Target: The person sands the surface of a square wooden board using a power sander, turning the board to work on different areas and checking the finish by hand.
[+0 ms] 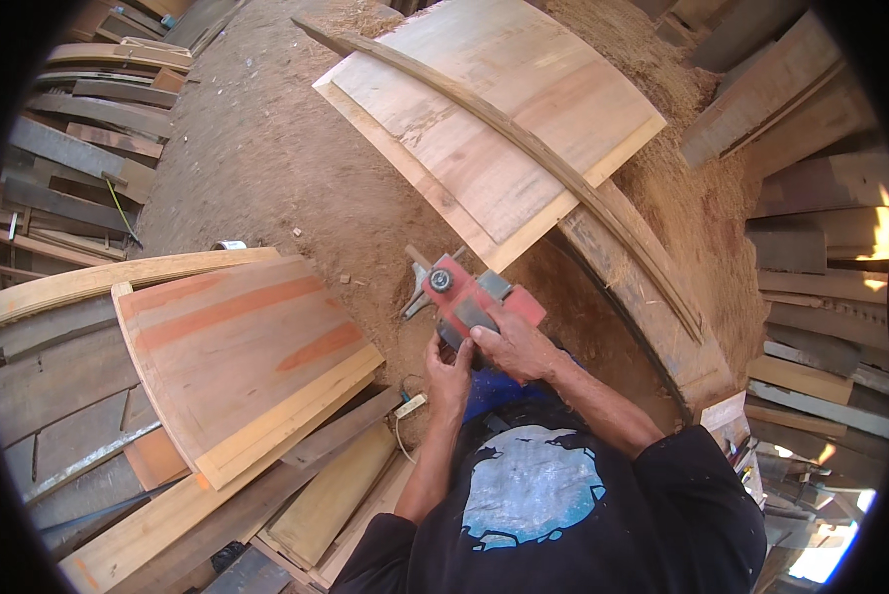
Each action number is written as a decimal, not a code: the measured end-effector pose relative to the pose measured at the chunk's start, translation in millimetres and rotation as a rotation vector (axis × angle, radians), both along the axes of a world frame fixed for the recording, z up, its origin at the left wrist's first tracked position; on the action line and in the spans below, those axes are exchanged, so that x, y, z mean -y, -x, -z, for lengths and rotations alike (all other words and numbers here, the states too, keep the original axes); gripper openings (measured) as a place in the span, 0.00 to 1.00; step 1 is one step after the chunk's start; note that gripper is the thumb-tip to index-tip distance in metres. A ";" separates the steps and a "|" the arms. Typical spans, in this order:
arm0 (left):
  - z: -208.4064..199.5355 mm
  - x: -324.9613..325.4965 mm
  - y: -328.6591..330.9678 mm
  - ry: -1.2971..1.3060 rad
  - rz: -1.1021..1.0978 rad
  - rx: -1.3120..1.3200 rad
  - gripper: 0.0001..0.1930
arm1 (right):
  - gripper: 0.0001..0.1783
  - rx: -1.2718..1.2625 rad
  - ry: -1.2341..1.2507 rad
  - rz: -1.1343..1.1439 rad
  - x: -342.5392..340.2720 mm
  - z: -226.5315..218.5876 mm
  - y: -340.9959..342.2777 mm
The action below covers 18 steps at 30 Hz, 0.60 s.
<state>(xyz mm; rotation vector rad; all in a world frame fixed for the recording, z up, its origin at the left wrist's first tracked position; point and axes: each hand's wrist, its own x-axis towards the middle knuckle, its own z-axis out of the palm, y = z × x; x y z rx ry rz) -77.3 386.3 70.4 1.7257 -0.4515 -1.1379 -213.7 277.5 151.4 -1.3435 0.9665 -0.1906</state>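
In front of my torso I hold a red and grey handheld power tool [524,305], which looks like a belt sander with a round black knob. My left hand [450,374] is closed at its near grey part, thumb pointing up. From the right, my right hand [516,346] wraps over its grey side, and the two thumbs come close together. The fingertips under the tool are hidden. Just beyond it lies the corner of a pale wooden panel [504,109], with a long wooden strip [504,124] across it.
A second panel with reddish streaks [237,337] lies at the left on stacked boards [78,366]. A plank [652,297] runs toward me on the right. More timber [821,247] is piled along the right side. Sawdust covers the ground [256,148]. A white cable block [410,405] sits near my left forearm.
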 end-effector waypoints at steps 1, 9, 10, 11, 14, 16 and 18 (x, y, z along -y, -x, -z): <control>1.5 6.7 1.9 0.034 0.021 -0.010 0.31 | 0.35 0.002 0.055 0.017 3.6 -0.9 3.0; 22.0 37.1 30.4 0.088 0.107 0.094 0.40 | 0.31 -0.053 0.083 0.083 26.7 -3.7 33.5; 28.5 35.9 30.7 0.082 0.103 0.091 0.40 | 0.31 -0.068 0.060 0.097 25.0 -0.9 35.3; 35.0 34.9 30.7 0.081 0.130 0.074 0.34 | 0.31 -0.076 0.047 0.102 22.8 3.3 36.2; 44.6 36.3 27.1 0.101 0.155 0.052 0.28 | 0.31 -0.015 0.280 0.161 16.6 17.6 34.5; 42.3 40.6 24.2 0.123 0.155 0.039 0.27 | 0.31 -0.053 0.242 0.142 21.2 20.9 33.4; 37.2 47.3 21.2 0.114 0.107 -0.005 0.25 | 0.31 -0.092 0.207 0.121 27.8 20.7 28.9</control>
